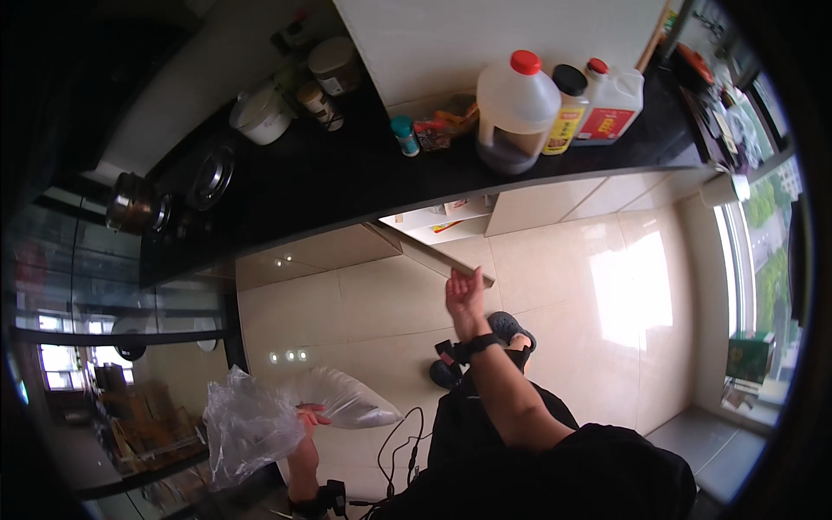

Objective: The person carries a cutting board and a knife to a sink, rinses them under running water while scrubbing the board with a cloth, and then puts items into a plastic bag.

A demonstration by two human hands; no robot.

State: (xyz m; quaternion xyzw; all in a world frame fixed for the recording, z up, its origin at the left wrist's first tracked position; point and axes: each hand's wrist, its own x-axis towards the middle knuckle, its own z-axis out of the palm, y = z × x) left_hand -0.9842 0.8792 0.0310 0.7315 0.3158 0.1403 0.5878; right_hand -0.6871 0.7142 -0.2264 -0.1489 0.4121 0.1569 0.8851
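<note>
At the lower left, my left hand (312, 418) grips the gathered neck of a clear plastic bag (354, 400) with pale contents, its loose upper part crumpled above the fist. My right hand (466, 296) is at the free edge of a cabinet door (432, 258), which stands ajar under the black counter; the fingers touch the edge. Behind the door, white shelves (416, 220) show a few packets, one of them yellow and red. Most of the cabinet's inside is hidden by the door and counter.
On the black countertop (292, 188) stand a large red-capped plastic jug (517, 120), a black-capped bottle (564, 110), a white jug (611, 107), a teal-capped shaker (405, 136), a white tub (261, 116) and a metal pot (133, 205). Black cables (413, 448) hang beside my legs.
</note>
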